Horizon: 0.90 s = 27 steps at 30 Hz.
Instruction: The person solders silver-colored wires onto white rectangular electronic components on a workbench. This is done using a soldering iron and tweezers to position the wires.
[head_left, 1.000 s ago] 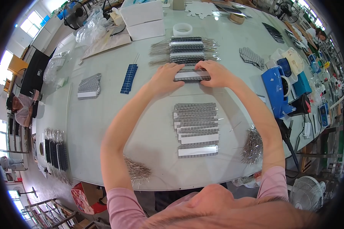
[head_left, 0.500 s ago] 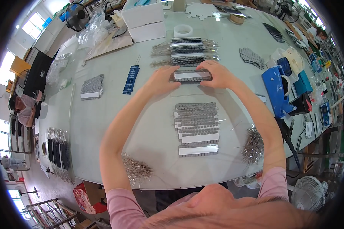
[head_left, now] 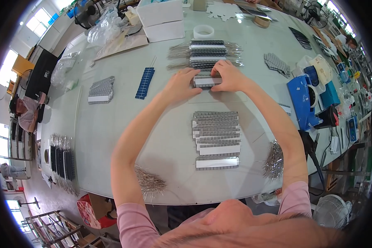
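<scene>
Both my hands are pinched around the two ends of a grey segmented strip bundle (head_left: 207,81) with a white band along its top. My left hand (head_left: 181,85) grips the left end, and my right hand (head_left: 230,78) has fingers and thumb around the right end. Just beyond them lies a row of dark segmented strips (head_left: 207,53), with thin silvery wires fanning out at both sides. Nearer to me, several grey strips with white bands form an overlapping stack (head_left: 217,128). One more white-banded strip (head_left: 217,163) lies in front of that stack.
A blue segmented strip (head_left: 145,83) and grey pieces (head_left: 101,90) lie to the left. Wire bundles (head_left: 150,182) sit near the front edge. White boxes (head_left: 163,31) and a tape roll (head_left: 203,32) stand at the back; a blue tape dispenser (head_left: 302,99) is on the right.
My hands have come slightly closer together on the grey strip bundle, the right one shifting left along it. The whole view has shifted a little. The stack nearer to me looks the same.
</scene>
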Each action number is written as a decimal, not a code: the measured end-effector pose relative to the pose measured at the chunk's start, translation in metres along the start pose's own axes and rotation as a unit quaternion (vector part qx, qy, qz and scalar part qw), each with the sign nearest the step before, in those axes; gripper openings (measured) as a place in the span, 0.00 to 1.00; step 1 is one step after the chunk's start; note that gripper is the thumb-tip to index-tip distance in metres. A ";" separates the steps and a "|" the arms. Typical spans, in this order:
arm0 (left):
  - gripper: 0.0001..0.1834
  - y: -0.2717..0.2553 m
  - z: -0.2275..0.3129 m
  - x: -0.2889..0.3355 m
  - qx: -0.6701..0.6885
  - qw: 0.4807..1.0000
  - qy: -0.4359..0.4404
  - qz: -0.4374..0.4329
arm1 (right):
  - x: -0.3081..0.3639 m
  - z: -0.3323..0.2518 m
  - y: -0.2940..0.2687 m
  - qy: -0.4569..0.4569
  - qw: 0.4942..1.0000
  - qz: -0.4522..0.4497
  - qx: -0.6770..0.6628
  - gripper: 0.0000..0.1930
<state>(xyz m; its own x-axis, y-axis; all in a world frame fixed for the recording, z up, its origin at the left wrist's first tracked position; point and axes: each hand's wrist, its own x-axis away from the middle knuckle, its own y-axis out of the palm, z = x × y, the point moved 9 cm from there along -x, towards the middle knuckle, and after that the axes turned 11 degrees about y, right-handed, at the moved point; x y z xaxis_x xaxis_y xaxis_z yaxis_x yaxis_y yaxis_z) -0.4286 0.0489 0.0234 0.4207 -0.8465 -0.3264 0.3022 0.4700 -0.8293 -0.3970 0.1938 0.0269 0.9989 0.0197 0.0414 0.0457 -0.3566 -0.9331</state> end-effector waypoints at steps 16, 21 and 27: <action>0.39 0.005 0.004 -0.001 0.018 1.000 0.022 -0.002 | -0.007 0.004 0.005 0.077 0.992 -0.047 0.084 0.32; 0.39 0.006 0.001 -0.002 0.035 0.999 0.009 -0.016 | -0.006 0.003 0.006 0.084 0.991 -0.079 0.061 0.32; 0.38 0.006 0.002 -0.001 0.045 0.999 0.013 -0.008 | -0.007 0.000 0.005 0.080 0.990 -0.075 0.089 0.32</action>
<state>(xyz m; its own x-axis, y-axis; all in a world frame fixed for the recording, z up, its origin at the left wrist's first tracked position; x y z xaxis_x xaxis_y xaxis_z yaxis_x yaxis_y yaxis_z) -0.4255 0.0533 0.0204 0.3926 -0.8598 -0.3265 0.3847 0.4759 -0.7909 -0.4034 0.1920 0.0222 0.9695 -0.0932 0.2267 0.2063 -0.1897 -0.9599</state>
